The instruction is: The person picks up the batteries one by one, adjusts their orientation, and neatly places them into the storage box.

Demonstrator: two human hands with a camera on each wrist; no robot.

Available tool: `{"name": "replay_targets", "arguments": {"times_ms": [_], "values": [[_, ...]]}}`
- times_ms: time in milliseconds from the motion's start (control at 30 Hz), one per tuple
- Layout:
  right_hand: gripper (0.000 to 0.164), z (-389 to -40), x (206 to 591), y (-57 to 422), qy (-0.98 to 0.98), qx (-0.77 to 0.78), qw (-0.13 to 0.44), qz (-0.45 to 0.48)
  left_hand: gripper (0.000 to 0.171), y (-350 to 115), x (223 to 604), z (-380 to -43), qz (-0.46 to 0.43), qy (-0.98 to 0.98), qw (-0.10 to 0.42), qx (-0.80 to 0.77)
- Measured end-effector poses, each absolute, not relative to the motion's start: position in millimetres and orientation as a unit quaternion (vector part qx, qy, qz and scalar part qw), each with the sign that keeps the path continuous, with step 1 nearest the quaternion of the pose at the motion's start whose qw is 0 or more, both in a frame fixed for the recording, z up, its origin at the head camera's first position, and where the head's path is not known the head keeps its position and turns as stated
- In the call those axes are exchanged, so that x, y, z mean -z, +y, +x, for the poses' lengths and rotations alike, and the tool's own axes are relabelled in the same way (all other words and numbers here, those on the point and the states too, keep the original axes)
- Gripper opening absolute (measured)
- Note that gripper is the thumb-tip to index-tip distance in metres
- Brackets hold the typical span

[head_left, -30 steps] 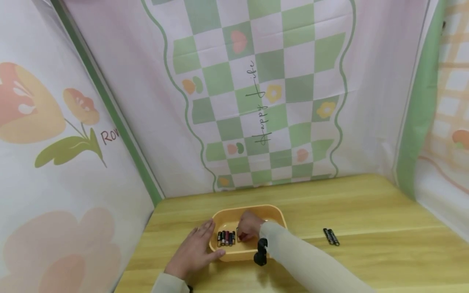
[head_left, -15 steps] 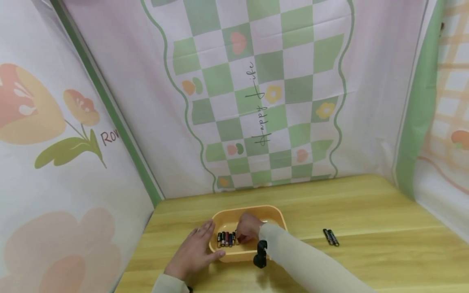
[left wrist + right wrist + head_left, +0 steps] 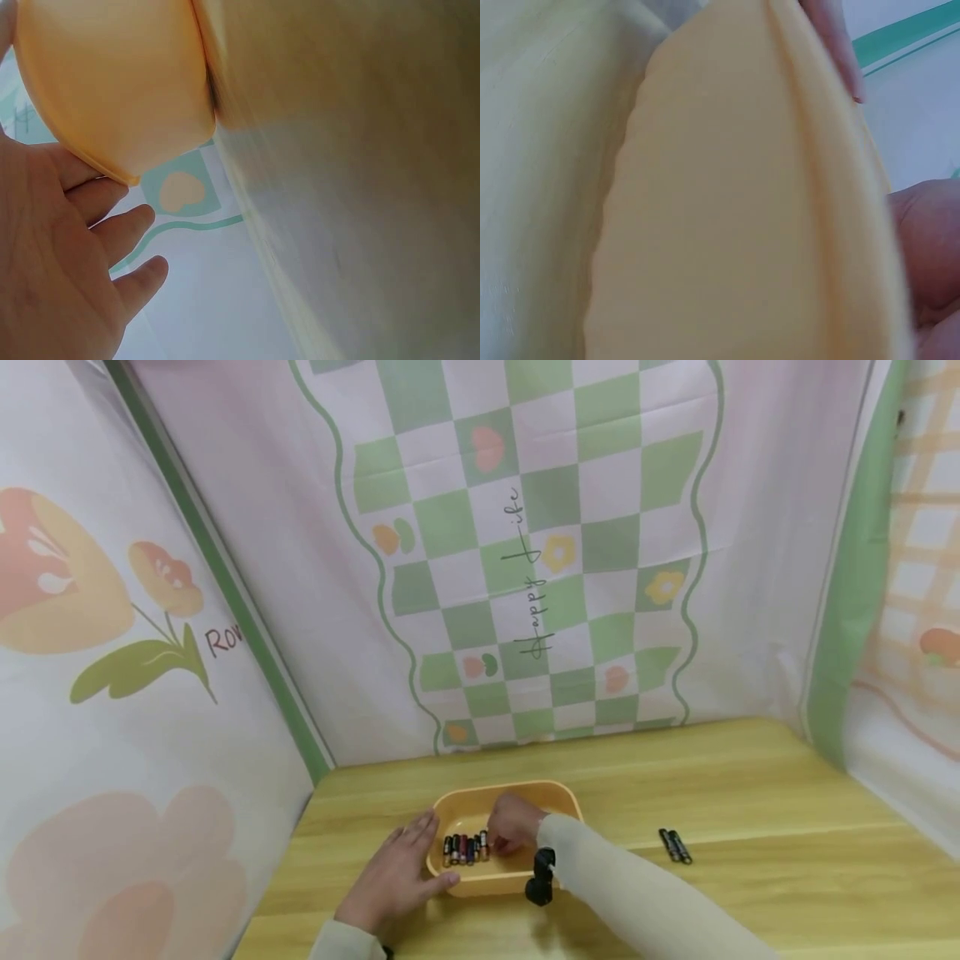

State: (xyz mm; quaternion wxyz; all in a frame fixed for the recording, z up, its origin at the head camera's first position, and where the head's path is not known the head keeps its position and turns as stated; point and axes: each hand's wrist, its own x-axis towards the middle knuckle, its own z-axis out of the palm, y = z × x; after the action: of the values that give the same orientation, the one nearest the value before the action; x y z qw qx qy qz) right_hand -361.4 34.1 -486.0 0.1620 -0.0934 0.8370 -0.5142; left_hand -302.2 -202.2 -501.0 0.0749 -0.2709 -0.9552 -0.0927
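Observation:
A yellow plastic bin (image 3: 495,885) stands on the table, with a row of several batteries (image 3: 465,849) lying side by side in its left part. My left hand (image 3: 393,872) rests against the bin's left end, fingers straight along the rim and thumb at the near corner. In the left wrist view, its fingertips (image 3: 142,217) touch or lie close to the rim. My right hand (image 3: 517,822) is inside the bin, just right of the row, fingers bent downward. Its fingertips are mostly hidden, and the bin's wall (image 3: 720,187) blocks much of the right wrist view.
Two dark batteries (image 3: 675,846) lie together on the wooden table (image 3: 750,793), right of the bin. A green-and-white checked cloth (image 3: 547,635) hangs behind the table. A patterned cloth panel (image 3: 150,735) borders the left side.
The battery that was upright at my right fingers has joined the right end of the row. My right hand has then shifted slightly right, off the row. My left hand has stayed put.

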Motion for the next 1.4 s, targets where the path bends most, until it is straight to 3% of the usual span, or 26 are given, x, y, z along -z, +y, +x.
{"name": "replay_targets", "arguments": {"times_ms": [267, 433, 667, 1400], "values": [[0.030, -371.8, 481.0, 61.3, 0.822, 0.529, 0.177, -0.115, 0.093, -201.4, 498.6, -300.6, -0.263, -0.959, 0.063, 0.090], [0.030, -371.0, 470.8, 75.2, 0.811, 0.548, 0.182, -0.094, 0.093, -200.7, 496.6, -298.7, -0.265, -0.958, 0.064, 0.093], [0.016, -365.0, 461.0, 88.1, 0.819, 0.532, 0.186, -0.104, 0.093, -204.2, 500.0, -295.4, -0.266, -0.957, 0.077, 0.091], [0.015, -351.4, 445.6, 158.8, 0.792, 0.560, 0.204, -0.135, 0.090, -202.6, 501.9, -297.0, -0.273, -0.954, 0.079, 0.090]]}}
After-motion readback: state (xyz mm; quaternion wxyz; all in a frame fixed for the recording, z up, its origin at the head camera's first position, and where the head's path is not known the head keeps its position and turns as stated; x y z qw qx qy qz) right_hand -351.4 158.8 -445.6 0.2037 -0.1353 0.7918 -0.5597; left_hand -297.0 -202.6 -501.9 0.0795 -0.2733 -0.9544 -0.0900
